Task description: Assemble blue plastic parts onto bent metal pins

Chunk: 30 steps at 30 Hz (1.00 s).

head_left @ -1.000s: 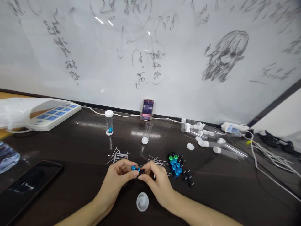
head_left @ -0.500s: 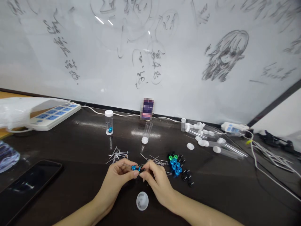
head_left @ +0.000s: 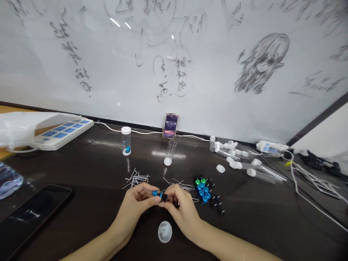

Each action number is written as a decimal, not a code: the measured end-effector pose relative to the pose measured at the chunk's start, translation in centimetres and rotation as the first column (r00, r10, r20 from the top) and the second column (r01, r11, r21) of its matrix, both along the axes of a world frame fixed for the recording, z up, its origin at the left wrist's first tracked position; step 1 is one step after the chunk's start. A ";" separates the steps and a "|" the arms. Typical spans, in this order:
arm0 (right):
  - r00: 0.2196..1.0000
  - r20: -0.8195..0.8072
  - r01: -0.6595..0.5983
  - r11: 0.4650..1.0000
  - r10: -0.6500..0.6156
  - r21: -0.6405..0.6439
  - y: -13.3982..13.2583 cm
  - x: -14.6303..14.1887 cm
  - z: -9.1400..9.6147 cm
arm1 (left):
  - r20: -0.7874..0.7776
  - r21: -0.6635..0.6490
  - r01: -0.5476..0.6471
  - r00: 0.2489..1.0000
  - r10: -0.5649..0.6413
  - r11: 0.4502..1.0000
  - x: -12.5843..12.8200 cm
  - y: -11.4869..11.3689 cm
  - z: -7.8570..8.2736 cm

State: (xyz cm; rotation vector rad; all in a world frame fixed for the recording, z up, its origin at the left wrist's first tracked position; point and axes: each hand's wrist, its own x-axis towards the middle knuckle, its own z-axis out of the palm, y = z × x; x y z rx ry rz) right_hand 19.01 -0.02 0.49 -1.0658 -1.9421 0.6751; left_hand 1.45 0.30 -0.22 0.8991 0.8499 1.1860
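Observation:
My left hand [head_left: 134, 206] pinches a thin metal pin threaded with a small blue bead [head_left: 155, 193]. My right hand [head_left: 181, 210] meets it from the right, fingers pinched on a small black bead [head_left: 164, 197] at the pin's end. A white cap [head_left: 165, 232] lies on the dark table [head_left: 252, 217] just below both hands. Loose metal pins [head_left: 137, 178] lie behind the hands. To the right sits a pile of blue, green and black beads [head_left: 204, 191].
A capped vial with blue beads [head_left: 126, 141] and an open clear tube [head_left: 169, 152] stand further back. Several tubes and white caps [head_left: 239, 163] lie at the right, with cables [head_left: 312, 185] beyond. A black phone [head_left: 32, 212] and a power strip [head_left: 63, 131] are at the left.
My right hand's fingers have shifted slightly at the pin's end, bringing the black bead up against the blue one. The left hand has stayed put.

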 end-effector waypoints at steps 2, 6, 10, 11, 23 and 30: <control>1.000 -0.030 -0.001 0.997 0.004 0.074 0.0 -0.1 -0.2 | 0.005 0.005 0.007 1.000 -0.007 1.000 0.0 0.0 0.1; 1.000 -0.030 0.007 0.999 -0.006 0.042 0.0 0.0 0.0 | 0.011 0.016 0.020 1.000 -0.020 1.000 0.0 -0.1 0.1; 0.999 -0.004 -0.033 0.996 0.033 -0.078 0.0 0.1 0.5 | -0.013 0.017 0.026 1.000 -0.026 1.000 -0.1 0.0 -0.1; 0.999 -0.004 -0.032 0.996 0.032 -0.087 0.0 0.1 0.5 | -0.019 0.015 0.025 1.000 -0.025 1.000 -0.1 0.0 -0.1; 1.000 0.013 0.011 1.000 -0.011 -0.012 0.0 0.0 0.2 | -0.005 0.012 0.010 1.000 -0.010 1.000 0.0 0.1 -0.2; 1.000 -0.002 -0.011 0.991 0.012 0.131 0.1 -0.1 -0.1 | -0.006 0.024 0.023 1.000 -0.022 0.999 0.0 0.1 -0.1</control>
